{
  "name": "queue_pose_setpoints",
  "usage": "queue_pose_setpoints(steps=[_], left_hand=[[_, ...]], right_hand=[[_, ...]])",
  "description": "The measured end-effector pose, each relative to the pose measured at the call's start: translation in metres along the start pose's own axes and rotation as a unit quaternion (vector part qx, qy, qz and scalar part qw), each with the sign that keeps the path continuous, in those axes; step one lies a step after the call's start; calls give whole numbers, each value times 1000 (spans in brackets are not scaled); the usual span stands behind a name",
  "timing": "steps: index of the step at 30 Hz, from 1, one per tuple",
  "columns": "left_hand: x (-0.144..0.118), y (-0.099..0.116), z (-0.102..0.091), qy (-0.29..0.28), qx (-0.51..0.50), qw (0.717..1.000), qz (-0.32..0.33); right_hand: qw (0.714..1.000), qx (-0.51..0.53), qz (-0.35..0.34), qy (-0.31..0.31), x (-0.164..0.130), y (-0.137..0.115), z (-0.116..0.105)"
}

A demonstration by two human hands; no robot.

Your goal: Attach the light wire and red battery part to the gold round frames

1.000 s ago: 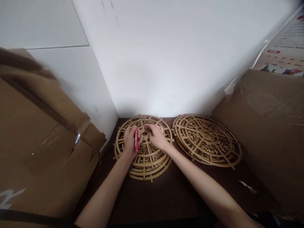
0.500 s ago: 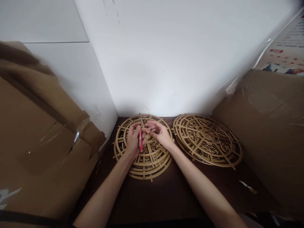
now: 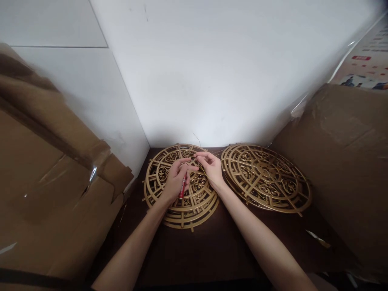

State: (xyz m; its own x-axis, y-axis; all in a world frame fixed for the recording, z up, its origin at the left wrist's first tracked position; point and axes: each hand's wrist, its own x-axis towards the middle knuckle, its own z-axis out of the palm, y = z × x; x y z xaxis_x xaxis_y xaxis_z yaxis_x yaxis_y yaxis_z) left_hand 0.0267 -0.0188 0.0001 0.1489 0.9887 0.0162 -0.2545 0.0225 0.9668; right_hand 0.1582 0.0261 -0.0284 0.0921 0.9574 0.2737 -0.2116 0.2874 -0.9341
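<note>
Both hands hover over the left stack of gold filigree discs (image 3: 182, 194). The left hand (image 3: 176, 182) is clenched around a red lighter (image 3: 183, 189). Just beside it, the right hand (image 3: 212, 167) pinches what looks like a thin thread (image 3: 198, 140), rising above its fingertips.
</note>
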Motion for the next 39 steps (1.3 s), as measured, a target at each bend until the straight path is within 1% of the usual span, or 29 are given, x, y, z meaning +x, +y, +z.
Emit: queue_pose_setpoints(steps=[3,8,11,14,17,19,23,27,32,36,39], left_hand=[[0,-6,0,-11,54,998,10],[0,-16,-3,9,111,993,25],[0,-13,-2,13,84,996,23],[1,-7,-1,46,30,998,20],[3,-3,-2,82,-8,997,15],[4,-2,-3,88,-14,996,11],[5,-3,-5,87,-12,996,0],[5,-6,-7,82,-5,997,-6],[5,-7,-8,50,40,998,-9],[5,-8,-9,44,35,998,-4],[6,-10,-11,36,38,999,-4]], right_hand=[[1000,-13,-5,21,0,-1,0],[998,1,-20,63,0,-3,0],[996,-15,-25,84,0,-3,-1],[994,-25,-25,102,0,-3,-1],[994,-11,-26,103,-2,-4,0],[995,4,-26,96,-3,-6,0],[997,21,-38,57,-6,-10,0],[998,41,-36,-8,-8,-11,-2],[993,67,-2,-101,-9,-12,-3],[981,50,20,-184,-10,-14,-2],[972,43,32,-227,-10,-18,-3]])
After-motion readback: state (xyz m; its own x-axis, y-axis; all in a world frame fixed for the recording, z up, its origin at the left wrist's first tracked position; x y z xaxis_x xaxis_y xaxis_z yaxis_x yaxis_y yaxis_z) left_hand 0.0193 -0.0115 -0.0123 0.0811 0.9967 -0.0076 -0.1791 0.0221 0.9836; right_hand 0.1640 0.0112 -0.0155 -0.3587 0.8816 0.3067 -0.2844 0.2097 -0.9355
